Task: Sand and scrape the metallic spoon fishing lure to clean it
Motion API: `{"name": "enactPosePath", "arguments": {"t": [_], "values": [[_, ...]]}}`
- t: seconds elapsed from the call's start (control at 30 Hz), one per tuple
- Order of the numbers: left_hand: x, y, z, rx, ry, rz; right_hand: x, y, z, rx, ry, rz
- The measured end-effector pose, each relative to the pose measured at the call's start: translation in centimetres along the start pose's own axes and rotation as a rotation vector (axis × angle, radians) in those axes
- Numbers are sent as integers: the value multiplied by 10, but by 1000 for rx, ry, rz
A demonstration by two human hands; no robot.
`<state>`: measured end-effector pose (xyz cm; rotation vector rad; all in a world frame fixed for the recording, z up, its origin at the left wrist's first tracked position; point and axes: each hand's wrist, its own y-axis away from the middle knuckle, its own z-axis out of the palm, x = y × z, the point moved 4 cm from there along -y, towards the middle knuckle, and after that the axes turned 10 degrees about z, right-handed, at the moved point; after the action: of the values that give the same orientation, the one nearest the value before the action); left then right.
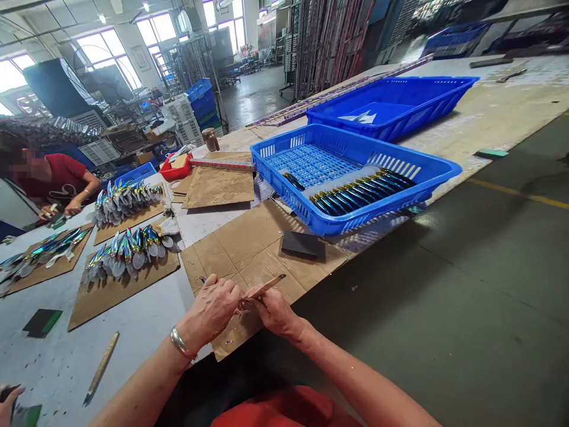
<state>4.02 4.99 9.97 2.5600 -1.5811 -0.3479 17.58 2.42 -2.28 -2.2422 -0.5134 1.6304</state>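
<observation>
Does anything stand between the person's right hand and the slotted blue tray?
Yes: a black block lies on the cardboard between the right hand and the slotted tray; it looks low, probably easy to pass over.

Bright windows (pixel 111 46), grey floor (pixel 422 320)

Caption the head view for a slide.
Left hand and right hand meet over cardboard, the right holding a slim tool, near a blue basket of shiny pieces.

Silver bangle (pixel 178 340) and thin reddish band (pixel 191 356) on left wrist (pixel 188 338), red garment (pixel 275 410)
</observation>
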Motion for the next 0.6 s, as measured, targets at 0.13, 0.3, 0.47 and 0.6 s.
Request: {"name": "enactPosePath", "arguments": {"t": [0.13,0.3,0.47,0.6], "values": [[0,1,1,2,8,2,-7,-4,-6,-63,-85,29],[-1,2,4,20,6,-5,-12,-8,-8,-141,-69,0],[-3,6,10,13,26,-26,4,-4,3,0,-13,115],[-4,13,15,17,88,-78,18,-11,4,62,-93,314]]}}
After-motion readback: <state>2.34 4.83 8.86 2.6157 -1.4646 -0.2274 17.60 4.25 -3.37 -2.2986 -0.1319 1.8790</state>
